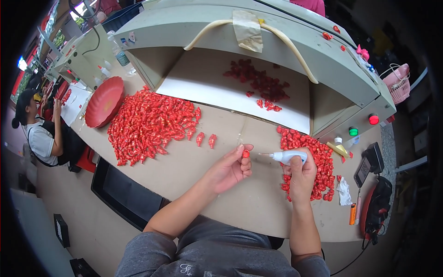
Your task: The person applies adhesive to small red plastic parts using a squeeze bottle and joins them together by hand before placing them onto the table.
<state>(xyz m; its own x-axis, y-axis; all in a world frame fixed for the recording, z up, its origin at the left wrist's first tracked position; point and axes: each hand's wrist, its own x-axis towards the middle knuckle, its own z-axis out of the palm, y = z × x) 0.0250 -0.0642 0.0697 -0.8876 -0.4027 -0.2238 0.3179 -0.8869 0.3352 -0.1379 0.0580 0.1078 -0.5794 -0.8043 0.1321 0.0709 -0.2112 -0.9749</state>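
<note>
Between the fingertips of my left hand [233, 169] is a small red plastic piece [245, 153]. My right hand [302, 175] grips a pale glue bottle [290, 157] with a thin nozzle, tilted sideways. Its tip points at the red piece from a short gap to the right. Past my left hand lie a few single red figurines [212, 141], beside a large heap of glossy red figurines [150, 122]. Under and around my right hand spreads a second heap of small red parts [323, 168].
A grey hooded machine [194, 34] spans the table's back, with red pieces [258, 81] on its white bed. A red bowl [105, 102] stands at the left. On the right are a crumpled tissue [344, 191], an orange lighter [352, 214] and a black pouch [381, 201]. Another person [44, 124] sits far left.
</note>
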